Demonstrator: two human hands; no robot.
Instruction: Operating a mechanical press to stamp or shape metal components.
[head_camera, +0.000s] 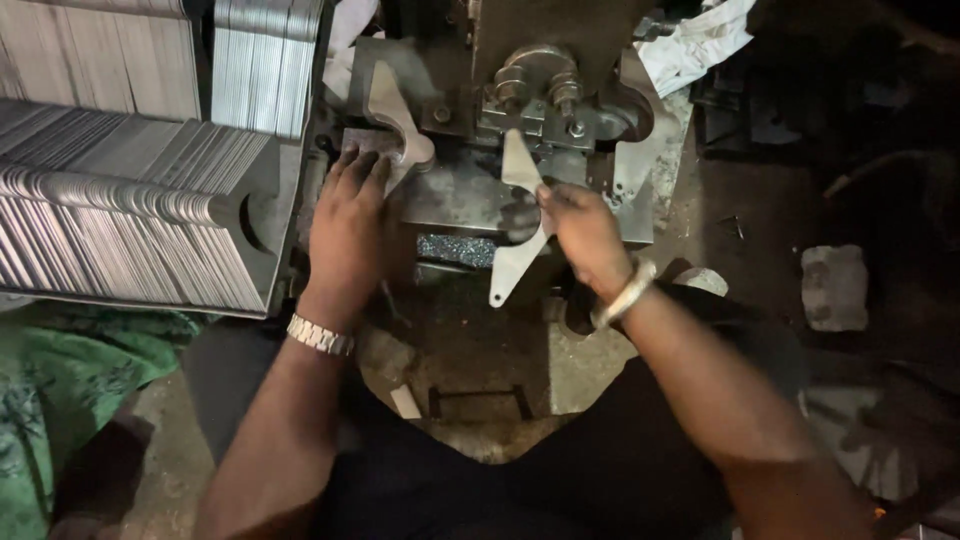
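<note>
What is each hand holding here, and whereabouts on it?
Right hand pinches a flat metal blank near its middle. Left hand rests on another blank, not gripping.

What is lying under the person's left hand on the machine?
The left hand rests flat on a grey metal blank lying on the press bed. Only the blank's curved upper end shows; the hand covers the rest.
</note>
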